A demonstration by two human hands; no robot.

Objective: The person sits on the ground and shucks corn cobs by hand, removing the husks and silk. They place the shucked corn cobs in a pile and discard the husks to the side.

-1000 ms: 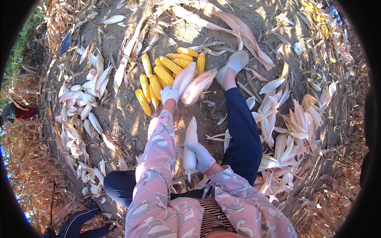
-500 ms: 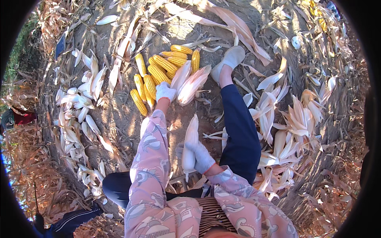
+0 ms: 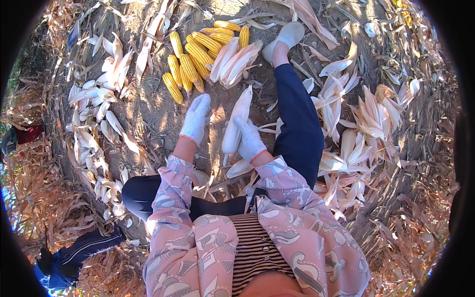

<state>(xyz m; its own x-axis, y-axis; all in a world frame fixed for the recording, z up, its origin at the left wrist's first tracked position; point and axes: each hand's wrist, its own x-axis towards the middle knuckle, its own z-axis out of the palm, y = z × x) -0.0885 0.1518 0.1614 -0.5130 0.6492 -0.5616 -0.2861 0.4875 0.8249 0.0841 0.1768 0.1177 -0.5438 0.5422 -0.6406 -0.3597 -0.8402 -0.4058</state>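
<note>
left hand (image 3: 195, 118) is hovering just near-side of yellow cobs (image 3: 199, 55), fingers extending uncurled | right hand (image 3: 250, 137) is holding husk-covered ear (image 3: 236, 123) in its fingers

Pale husk-covered corn ear (image 3: 233, 131) in right fingers (image 3: 243, 126), left hand (image 3: 196, 119) near bare yellow cobs (image 3: 189, 67)

The wide camera looks down from high above and behind the grip of the right hand (image 3: 250, 140); its bent edges are hard to see.
</note>
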